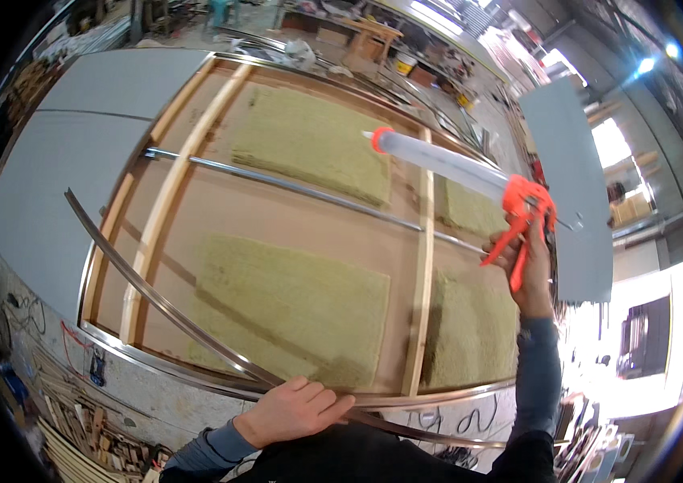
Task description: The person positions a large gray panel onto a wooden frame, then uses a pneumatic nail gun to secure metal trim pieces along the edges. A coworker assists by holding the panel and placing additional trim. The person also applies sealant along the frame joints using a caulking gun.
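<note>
My right hand (531, 270) is closed round the handle of an orange caulking gun (450, 167), raised above the right part of a framed panel. The gun's clear barrel slants up to the left, ending in an orange cap and pale nozzle. Near the panel's front edge, my left hand (293, 412) is wrapped over a long, thin metal strip (166, 308). That strip arcs from the upper left, across the frame's corner, past my hand toward the lower right. Inside the panel lie yellow-green insulation slabs (289, 310), wooden battens (422, 298) and a metal rod (301, 189).
Grey sheets (108, 84) lie beyond the panel's left side. Another grey board (571, 189) stands at the right. Wood offcuts (96, 435) and a red cable (72, 342) are on the floor at left. A cluttered workbench (369, 40) with a yellow bucket (404, 63) is at the back.
</note>
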Demonstrator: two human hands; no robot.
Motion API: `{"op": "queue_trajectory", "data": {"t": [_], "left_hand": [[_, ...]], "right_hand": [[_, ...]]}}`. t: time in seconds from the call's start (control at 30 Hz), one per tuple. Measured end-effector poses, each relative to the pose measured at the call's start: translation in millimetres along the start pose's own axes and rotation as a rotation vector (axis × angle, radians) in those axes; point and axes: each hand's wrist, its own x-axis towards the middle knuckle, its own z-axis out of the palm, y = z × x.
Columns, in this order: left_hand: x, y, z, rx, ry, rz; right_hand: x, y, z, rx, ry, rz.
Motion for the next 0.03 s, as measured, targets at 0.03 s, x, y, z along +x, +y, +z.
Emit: {"op": "queue_trajectory", "data": {"t": [0.03], "left_hand": [[-8.0,-5.4,-8.9,-0.011,0.005,-0.024]], "right_hand": [[37.8,3.8,22.2,-0.022,-0.075,0.016]]}}
